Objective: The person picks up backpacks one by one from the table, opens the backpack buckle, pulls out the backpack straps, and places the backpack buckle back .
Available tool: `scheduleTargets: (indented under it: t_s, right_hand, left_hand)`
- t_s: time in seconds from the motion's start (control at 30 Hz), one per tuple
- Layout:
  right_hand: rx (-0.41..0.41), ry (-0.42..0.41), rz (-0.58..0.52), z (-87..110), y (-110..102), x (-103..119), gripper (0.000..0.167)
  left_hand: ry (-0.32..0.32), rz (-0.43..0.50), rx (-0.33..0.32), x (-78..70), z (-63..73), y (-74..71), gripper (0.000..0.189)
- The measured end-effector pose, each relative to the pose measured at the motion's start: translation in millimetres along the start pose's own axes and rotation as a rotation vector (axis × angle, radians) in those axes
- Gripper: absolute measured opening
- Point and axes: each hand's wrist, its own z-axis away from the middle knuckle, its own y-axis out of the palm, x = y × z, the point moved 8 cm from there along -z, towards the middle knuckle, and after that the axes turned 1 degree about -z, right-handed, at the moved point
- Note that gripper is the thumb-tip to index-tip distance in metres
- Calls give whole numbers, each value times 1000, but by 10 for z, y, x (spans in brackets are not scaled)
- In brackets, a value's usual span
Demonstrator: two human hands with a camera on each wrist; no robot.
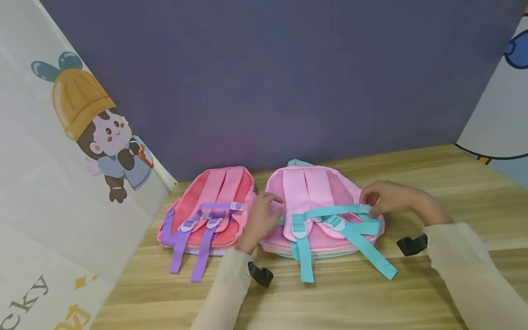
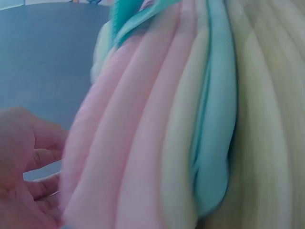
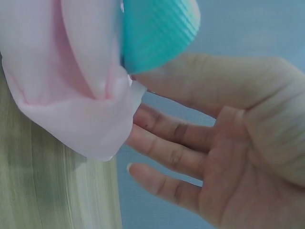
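A pink backpack [image 1: 270, 238] lies back side up on the table, its teal straps [image 1: 305, 261] loose over it. One teal chest strap [image 1: 338, 211] runs across it to a white buckle [image 1: 365, 208] at its right edge. There my right hand [image 1: 389, 199] pinches the buckle end of that strap between thumb and fingers. In the right wrist view, the thumb goes behind a teal strap [image 3: 159, 33] beside a pale pink side pocket [image 3: 90, 124]. My left hand [image 1: 261, 217] is at the backpack's left edge, fingers loosely bent with nothing between them.
Left of my left hand lies a coral-pink backpack [image 1: 189, 195] with purple straps [image 1: 202, 256]. A dark panel [image 1: 264, 82] rises behind the wooden table [image 1: 330, 302]. On the left stands a white wall [image 1: 33, 183] with a cartoon figure. Each wrist wears a black camera [image 1: 261, 275].
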Motion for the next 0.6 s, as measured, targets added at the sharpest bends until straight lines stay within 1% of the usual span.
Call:
scheduleTargets:
  t_s: [0.13, 0.27, 0.33, 0.47, 0.5, 0.6]
  right_hand:
    - [0, 1, 11, -10, 3, 6, 18]
    - [5, -5, 38, -13, 10, 17, 23]
    - [7, -7, 46, -12, 18, 17, 25]
    - [8, -16, 56, -12, 37, 32, 27]
    - [4, -27, 63, -11, 35, 39, 27]
    - [-27, -79, 69, -1, 25, 85, 31]
  left_hand:
    - [-28, 14, -14, 73, 51, -132, 20]
    - [-65, 18, -13, 146, 107, -206, 22]
    - [-62, 20, -23, 170, 134, -265, 23]
    - [-39, 16, -56, 246, 181, -439, 25]
    - [-33, 11, -65, 268, 194, -487, 25]
    - [-44, 8, -82, 345, 237, -600, 24]
